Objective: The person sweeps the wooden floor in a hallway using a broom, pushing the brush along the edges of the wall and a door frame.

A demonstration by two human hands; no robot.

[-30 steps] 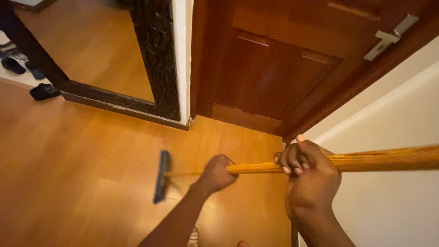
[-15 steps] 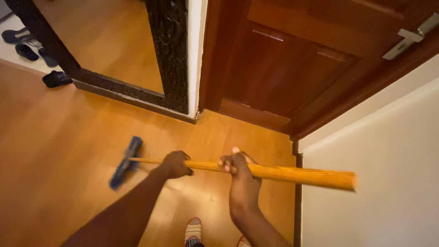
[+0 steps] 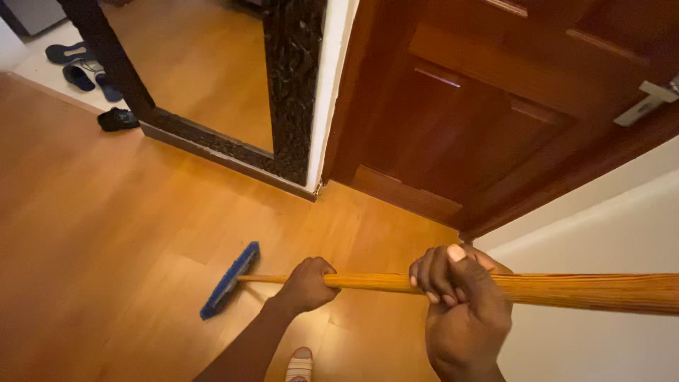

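Broom handle point(image 3: 495, 286) is gripped by both fists — left hand point(image 3: 308, 283), right hand point(image 3: 463, 304) — brush head point(image 3: 230, 280) now pulled back twd the door point(image 3: 488, 106), stroke finished.

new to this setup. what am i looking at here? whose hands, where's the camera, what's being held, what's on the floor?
There is no machine here. The single view comes from a camera worn on a person's head, looking down at that person's own two bare hands.

Both hands grip one long, round, yellowish wooden broom handle that runs across the lower part of the picture. The left hand is closed around it further down, toward the head; the right hand is closed around it nearer the camera.

At the far end of the handle, a flat blue broom head rests on the orange-brown wooden plank floor.

Ahead stand a tall mirror in a dark carved frame and a reddish-brown panelled wooden door with a silver lever handle. Several dark shoes lie at the upper left. A striped slipper toe shows at the bottom edge.
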